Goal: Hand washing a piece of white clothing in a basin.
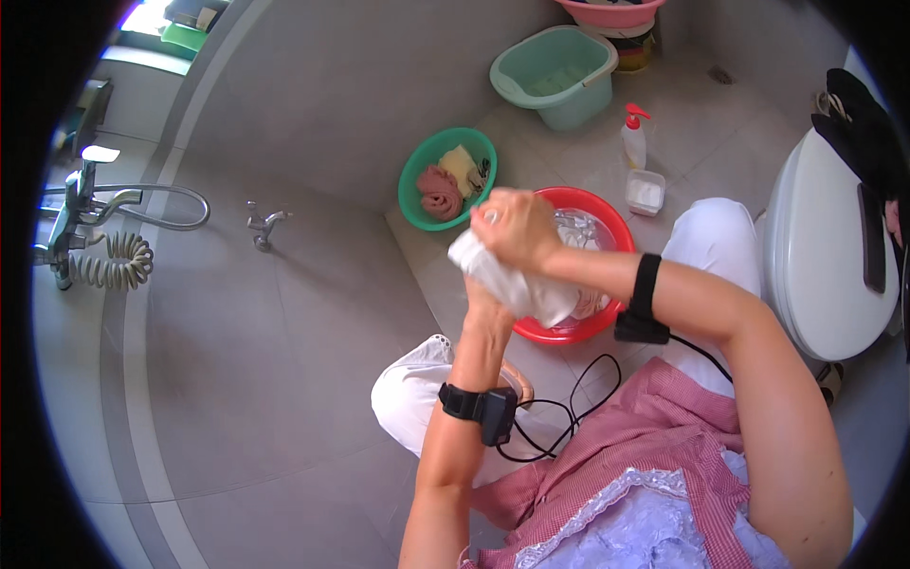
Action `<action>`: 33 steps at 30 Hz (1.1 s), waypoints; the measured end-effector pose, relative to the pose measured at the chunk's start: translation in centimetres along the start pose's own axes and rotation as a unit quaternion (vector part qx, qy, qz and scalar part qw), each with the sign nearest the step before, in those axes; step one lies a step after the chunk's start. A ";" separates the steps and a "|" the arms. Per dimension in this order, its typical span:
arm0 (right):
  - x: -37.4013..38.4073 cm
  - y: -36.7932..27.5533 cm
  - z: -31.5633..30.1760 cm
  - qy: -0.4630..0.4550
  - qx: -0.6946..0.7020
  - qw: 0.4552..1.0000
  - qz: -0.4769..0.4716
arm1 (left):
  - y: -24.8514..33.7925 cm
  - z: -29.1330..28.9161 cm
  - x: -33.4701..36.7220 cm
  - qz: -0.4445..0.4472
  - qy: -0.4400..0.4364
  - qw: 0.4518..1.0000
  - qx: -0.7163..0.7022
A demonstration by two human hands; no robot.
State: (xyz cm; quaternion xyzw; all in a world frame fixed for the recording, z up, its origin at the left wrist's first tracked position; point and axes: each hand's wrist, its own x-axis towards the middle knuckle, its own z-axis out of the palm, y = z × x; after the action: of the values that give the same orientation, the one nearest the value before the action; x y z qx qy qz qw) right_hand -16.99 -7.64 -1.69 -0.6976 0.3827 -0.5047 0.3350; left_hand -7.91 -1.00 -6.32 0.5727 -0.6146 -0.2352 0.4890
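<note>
A bunched white cloth is held up over the left side of a red basin. My right hand is closed in a fist around the cloth's upper part. Beneath it, my left hand grips the same cloth from below; its fingers are mostly hidden by the fabric and the right hand. Inside the basin lie wet, light-coloured clothes in water, partly covered by my right forearm. One end of the cloth hangs toward the basin's near edge.
Left of the basin stands a green bowl with pink and cream cloths. Behind are a pale green tub, a red-topped pump bottle and a small white container. A toilet is at right; a tap juts from the left wall. Black cables hang below my wrists.
</note>
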 end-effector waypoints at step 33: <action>5.1 3.6 -1.0 -0.099 0.370 0.888 0.255 | 0.9 -4.9 0.4 -0.293 0.251 0.836 -0.390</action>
State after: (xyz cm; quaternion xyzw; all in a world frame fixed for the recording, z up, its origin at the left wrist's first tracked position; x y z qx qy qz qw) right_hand -17.63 -13.90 -2.28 -0.4476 0.2978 -0.4348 0.7224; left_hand -4.03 0.22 -3.41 0.5275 -0.1316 -0.4362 0.7171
